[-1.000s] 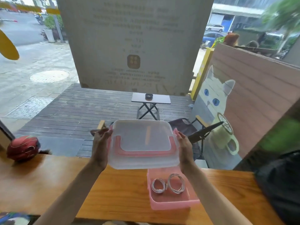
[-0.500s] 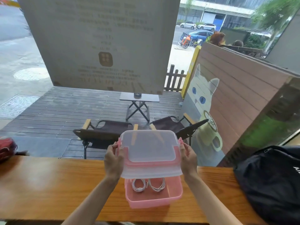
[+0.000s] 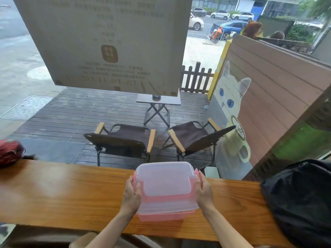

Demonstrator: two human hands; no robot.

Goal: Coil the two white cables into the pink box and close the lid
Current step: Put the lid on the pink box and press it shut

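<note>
Both hands grip the lid: the left hand (image 3: 132, 193) clasps its left edge with the thumb on top, and the right hand (image 3: 204, 192) clasps the right edge the same way, so the lid (image 3: 163, 183) is held level between them. It sits directly over the pink box (image 3: 165, 216), which rests on the counter (image 3: 59, 192) near its front edge; only the box's near wall and rim show beneath the lid. The lid looks lowered onto the box or very nearly so, but I cannot tell whether it is fully seated. Pink latch flaps (image 3: 197, 173) stick out at the lid's sides by the fingers and do not look pressed down. The cables are hidden under the lid, so their coiling cannot be checked here; judging by the lid going on, that part seems done, and what is left is pressing the lid home and snapping the latches. The lid is frosted, translucent plastic, rectangular with rounded corners and a raised flat panel in the middle. The box is smooth pink plastic, shallow and rectangular. The counter is long, glossy varnished wood with visible grain. A black bag (image 3: 302, 199) of soft, crumpled fabric lies on the right, and a red helmet (image 3: 9, 152) at the far left.
</note>
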